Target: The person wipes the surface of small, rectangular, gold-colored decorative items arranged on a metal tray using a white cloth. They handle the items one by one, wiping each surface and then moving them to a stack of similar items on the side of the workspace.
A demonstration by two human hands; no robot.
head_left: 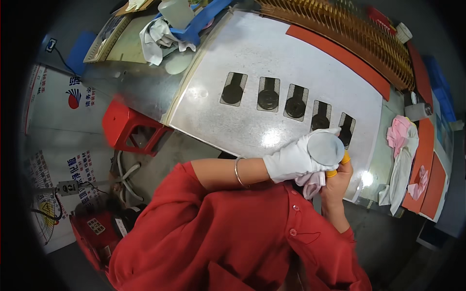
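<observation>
My left hand [296,157] wears a white glove and grips a round, pale glass disc [325,148] by its edge. My right hand [336,180] is bare with yellow finger cots and holds a pinkish cloth [310,183] right under the disc, its fingertips touching the disc's lower rim. Both hands hover over the near edge of a white worktable panel [272,63]. A metal bangle [238,171] sits on my left wrist.
The panel has a row of several mesh slots with dark round fixtures [268,95]. A wooden slotted rack [340,29] runs along the far side. Pink and white cloths [403,145] lie to the right. A red stool [128,127] stands to the left.
</observation>
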